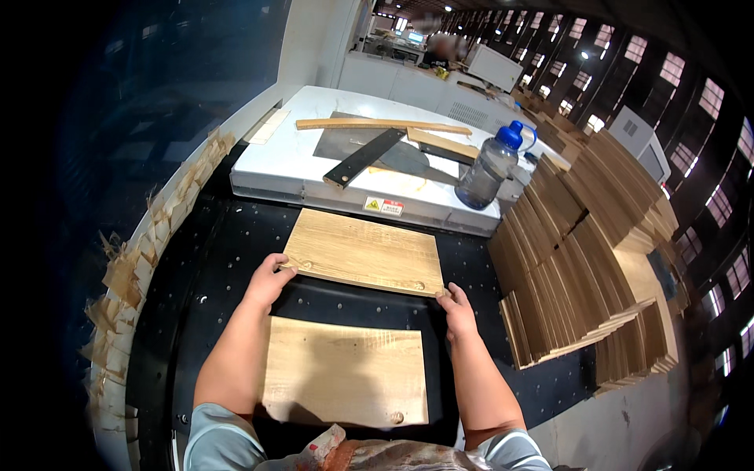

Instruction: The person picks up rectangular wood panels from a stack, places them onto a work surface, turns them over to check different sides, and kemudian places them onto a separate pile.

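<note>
A light wood-grain board [363,250] lies on the black machine table, with two round holes along its near edge. At its near left corner my left hand [269,281] is closed, thumb and fingers gripping the edge. My right hand [457,309] pinches the near right corner of the same board. Closer to me a second wood-grain board [343,370] rests between my forearms, partly in my shadow, with one round hole near its lower right corner. A dark strip separates the two boards.
The black table [212,275] is dotted with small studs. Beyond it, a white platform [275,161] carries wood strips [377,124], a black bar [365,157] and a blue-capped water bottle [487,169]. Stacked boards [573,259] stand on the right. Torn tape pieces [129,275] line the left frame.
</note>
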Action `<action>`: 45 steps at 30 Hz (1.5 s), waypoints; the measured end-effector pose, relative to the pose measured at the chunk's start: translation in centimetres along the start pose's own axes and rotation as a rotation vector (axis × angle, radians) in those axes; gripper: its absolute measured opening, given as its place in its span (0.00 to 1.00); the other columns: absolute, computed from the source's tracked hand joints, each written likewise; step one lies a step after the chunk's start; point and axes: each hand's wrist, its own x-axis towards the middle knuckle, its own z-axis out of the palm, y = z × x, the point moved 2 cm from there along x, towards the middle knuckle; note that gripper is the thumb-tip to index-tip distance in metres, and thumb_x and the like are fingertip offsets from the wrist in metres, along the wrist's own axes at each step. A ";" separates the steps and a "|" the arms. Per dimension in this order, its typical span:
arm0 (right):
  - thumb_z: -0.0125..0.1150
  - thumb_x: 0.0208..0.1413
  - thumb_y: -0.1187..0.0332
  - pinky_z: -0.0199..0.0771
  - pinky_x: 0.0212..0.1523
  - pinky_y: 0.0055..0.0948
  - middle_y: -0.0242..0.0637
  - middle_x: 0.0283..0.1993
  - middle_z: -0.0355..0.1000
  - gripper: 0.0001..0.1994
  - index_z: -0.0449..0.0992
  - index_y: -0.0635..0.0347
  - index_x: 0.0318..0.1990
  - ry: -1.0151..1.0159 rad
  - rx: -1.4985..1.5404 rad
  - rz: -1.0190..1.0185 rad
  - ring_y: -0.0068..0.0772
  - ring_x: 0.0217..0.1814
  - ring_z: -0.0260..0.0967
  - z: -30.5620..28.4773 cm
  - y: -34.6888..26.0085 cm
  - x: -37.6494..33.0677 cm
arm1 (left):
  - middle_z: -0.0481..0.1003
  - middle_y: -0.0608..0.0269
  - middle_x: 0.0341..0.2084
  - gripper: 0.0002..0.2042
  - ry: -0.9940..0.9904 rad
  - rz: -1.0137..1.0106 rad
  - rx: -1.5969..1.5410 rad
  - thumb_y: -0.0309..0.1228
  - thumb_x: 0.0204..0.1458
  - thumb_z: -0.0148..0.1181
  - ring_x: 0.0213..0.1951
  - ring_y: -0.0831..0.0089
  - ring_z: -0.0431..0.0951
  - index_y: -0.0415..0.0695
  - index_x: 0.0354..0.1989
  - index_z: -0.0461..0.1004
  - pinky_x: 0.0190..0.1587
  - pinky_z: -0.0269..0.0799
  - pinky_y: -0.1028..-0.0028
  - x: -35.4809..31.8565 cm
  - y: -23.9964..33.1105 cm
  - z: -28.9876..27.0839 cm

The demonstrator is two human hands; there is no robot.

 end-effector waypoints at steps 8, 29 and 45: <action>0.56 0.53 0.77 0.64 0.55 0.25 0.47 0.52 0.68 0.26 0.56 0.74 0.59 -0.074 -0.013 -0.083 0.31 0.55 0.65 -2.4 -0.1 -14.6 | 0.72 0.61 0.36 0.13 0.027 0.065 -0.003 0.24 0.48 0.59 0.40 0.78 0.70 0.40 0.43 0.67 0.42 0.65 0.78 -14.2 2.9 -5.0; 0.65 0.43 0.68 0.65 0.55 0.40 0.53 0.51 0.68 0.28 0.65 0.66 0.54 -0.181 -0.867 -0.575 0.53 0.55 0.64 -3.3 2.7 -24.3 | 0.61 0.48 0.56 0.38 0.036 0.244 0.946 0.21 0.29 0.72 0.56 0.54 0.65 0.42 0.56 0.63 0.55 0.65 0.67 -26.8 1.6 -5.3; 0.66 0.39 0.68 0.69 0.51 0.40 0.44 0.43 0.73 0.22 0.73 0.60 0.47 -0.346 -1.061 -0.833 0.46 0.48 0.69 -5.6 -8.4 -21.3 | 0.69 0.51 0.39 0.31 0.055 0.270 0.931 0.16 0.28 0.67 0.44 0.53 0.71 0.39 0.49 0.66 0.46 0.67 0.66 -28.1 1.8 -7.8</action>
